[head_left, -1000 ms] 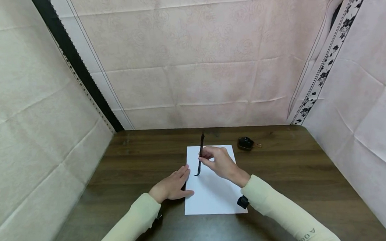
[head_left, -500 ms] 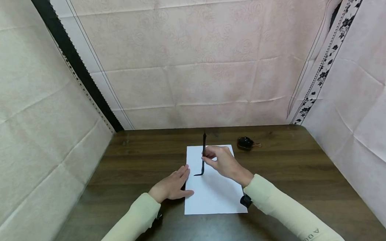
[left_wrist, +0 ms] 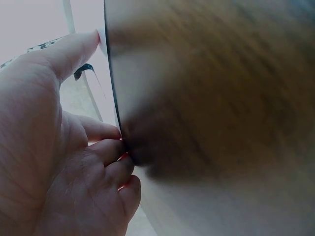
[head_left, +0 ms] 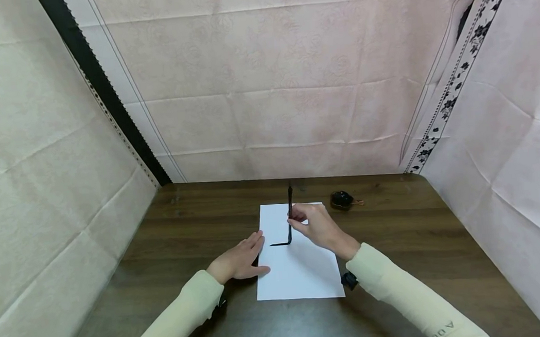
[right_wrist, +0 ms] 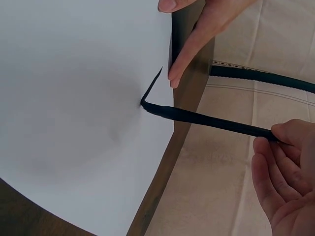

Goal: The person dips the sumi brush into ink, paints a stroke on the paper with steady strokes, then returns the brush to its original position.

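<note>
A white sheet of paper (head_left: 300,280) lies on the wooden table. My right hand (head_left: 322,227) pinches a dark writing brush (head_left: 290,201) between thumb and fingers, nearly upright, its tip pressed on the paper. From that tip a black ink stroke (head_left: 278,244) runs left. In the right wrist view the brush (right_wrist: 211,119) bends at its bristles where it meets the stroke (right_wrist: 153,83). My left hand (head_left: 238,260) rests with fingers extended along the sheet's left edge. Its palm and fingers (left_wrist: 106,150) show in the left wrist view; much of the table there is blurred.
A black, rounded container (head_left: 341,199) with a small brownish piece at its right side sits behind the paper's right corner. Pale patterned cloth (head_left: 265,86) hangs around the back and both sides of the table (head_left: 198,204).
My right hand has moved the brush rightward across the paper, and the black stroke has grown longer to the right. The brush stands more upright. My left hand stays in place.
</note>
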Demonstrator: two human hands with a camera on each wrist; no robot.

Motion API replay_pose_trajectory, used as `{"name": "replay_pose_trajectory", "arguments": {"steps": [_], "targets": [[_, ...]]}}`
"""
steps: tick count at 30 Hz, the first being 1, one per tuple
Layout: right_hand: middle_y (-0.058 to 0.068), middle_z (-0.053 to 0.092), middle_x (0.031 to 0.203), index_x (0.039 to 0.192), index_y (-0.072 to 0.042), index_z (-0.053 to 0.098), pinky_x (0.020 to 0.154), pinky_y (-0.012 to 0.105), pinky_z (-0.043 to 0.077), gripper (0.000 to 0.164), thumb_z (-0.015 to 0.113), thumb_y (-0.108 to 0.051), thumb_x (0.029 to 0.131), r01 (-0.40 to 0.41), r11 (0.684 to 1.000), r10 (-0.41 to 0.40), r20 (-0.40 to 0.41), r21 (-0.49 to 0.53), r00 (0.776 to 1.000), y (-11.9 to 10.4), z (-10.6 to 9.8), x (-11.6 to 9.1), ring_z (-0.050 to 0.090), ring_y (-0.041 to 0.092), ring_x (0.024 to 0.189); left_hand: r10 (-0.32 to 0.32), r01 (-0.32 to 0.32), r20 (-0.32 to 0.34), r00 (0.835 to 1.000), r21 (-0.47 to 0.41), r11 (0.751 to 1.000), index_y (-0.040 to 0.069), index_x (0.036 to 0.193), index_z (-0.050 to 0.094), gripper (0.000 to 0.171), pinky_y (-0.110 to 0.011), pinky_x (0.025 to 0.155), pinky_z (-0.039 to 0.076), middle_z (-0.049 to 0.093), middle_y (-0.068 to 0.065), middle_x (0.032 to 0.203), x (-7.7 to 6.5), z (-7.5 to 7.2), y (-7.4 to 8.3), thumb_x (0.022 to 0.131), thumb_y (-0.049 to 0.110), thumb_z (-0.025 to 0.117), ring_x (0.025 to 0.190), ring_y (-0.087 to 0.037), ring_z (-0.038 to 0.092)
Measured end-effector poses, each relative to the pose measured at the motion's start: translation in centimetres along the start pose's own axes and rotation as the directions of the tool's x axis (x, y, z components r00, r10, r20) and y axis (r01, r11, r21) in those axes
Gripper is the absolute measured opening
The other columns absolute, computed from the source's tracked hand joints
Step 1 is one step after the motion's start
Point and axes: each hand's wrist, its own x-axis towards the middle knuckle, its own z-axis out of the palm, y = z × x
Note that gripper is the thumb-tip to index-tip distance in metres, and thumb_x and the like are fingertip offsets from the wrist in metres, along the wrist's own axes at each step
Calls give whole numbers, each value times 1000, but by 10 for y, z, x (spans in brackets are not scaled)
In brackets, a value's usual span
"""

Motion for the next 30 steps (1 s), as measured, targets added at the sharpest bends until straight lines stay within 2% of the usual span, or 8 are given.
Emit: {"name": "replay_pose_trajectory", "arguments": {"steps": [12,21,30], "targets": [[5,79,94,99,-9,76,78,26,65,5,78,-6,95,5,1000,-5,-18,-24,1000,3,-10,-6,76,14,85,20,-20,-5,1000,-7,1000,5,168,23,95,-49,133,25,15,-12,179,-2,0,-1,101,60,61,166,-30,17],[6,79,93,97,-3,75,77,24,64,5,76,-8,97,15,999,-15,-8,-48,1000,7,-19,-11,77,15,85,34,-34,-3,999,-12,999,2,168,21,94,-49,134,23,14,-13,179,-3,0,-2,102,57,61,167,-30,15],[5,79,92,97,-8,76,76,25,65,6,78,-3,94,-1,997,-1,-20,-73,1000,9,-27,-17,77,14,84,38,-38,2,999,-1,999,3,168,21,95,-48,134,24,14,-13,179,-3,0,-2,102,59,60,167,-29,15]]}}
